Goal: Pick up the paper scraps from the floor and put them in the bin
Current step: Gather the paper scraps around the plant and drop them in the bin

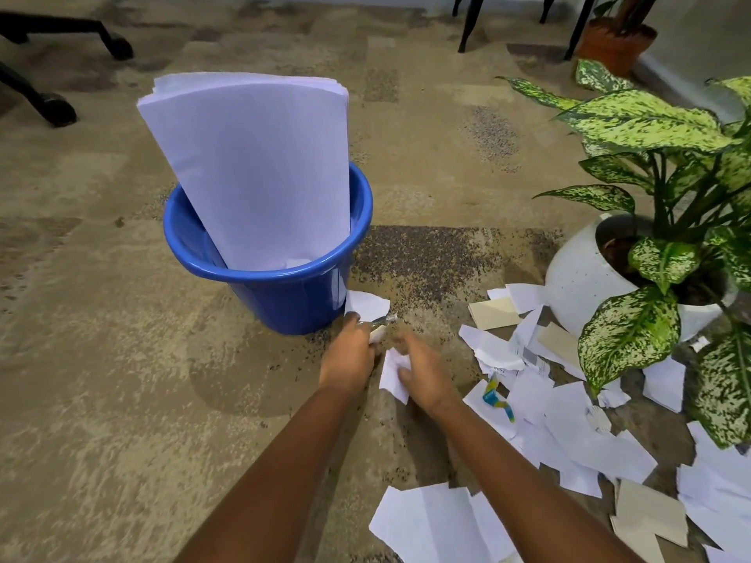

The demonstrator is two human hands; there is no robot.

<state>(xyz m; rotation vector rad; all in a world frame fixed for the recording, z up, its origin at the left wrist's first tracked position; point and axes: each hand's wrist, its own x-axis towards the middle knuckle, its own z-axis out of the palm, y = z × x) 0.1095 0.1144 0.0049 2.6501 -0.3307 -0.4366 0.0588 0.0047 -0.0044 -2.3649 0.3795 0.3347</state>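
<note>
Person's left hand (349,351) is clutching a few scraps; right hand (422,373) is pinching a white scrap (393,373). Paper's looking light, floppy, best pinched at edges. More scraps (569,432) are lying at 4 o'clock; blue bin (284,290) is sitting just beyond at 11.

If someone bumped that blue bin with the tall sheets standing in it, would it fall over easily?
Probably fairly easily. The blue bin looks like thin plastic that narrows toward its base, so likely light. The sheets of paper rise well above its rim and lean to one side, which likely makes it top-heavy. On carpet it might tip rather than slide.
</note>
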